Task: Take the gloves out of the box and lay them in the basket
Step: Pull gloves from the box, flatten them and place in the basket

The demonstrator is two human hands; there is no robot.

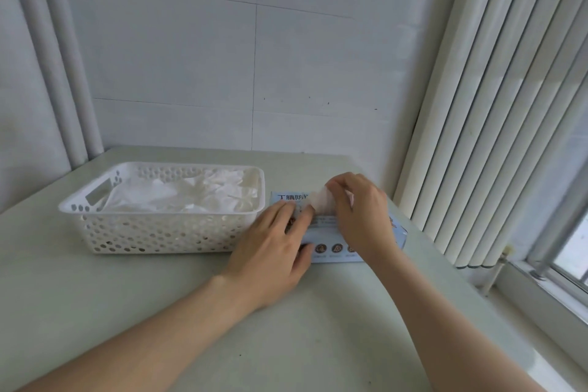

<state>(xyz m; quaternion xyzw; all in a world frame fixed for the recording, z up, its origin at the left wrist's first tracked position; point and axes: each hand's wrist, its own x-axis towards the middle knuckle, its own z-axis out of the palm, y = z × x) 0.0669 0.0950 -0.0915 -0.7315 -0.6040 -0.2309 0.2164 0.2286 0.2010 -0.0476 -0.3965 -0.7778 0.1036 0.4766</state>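
A light-blue glove box (331, 237) lies flat on the table, just right of a white perforated basket (152, 229). Several white gloves (203, 194) lie crumpled inside the basket. My left hand (273, 251) rests flat on the box's left end, fingers straight and thumb against its front side. My right hand (356, 210) is above the box's top and pinches a white glove (321, 204) that sticks up out of the opening. The rest of that glove is hidden inside the box and behind my fingers.
The pale table (159, 312) runs back to a tiled wall. Vertical blinds (496, 105) hang close on the right, with a window sill (541, 293) below them. White pipes (63, 73) stand in the left corner.
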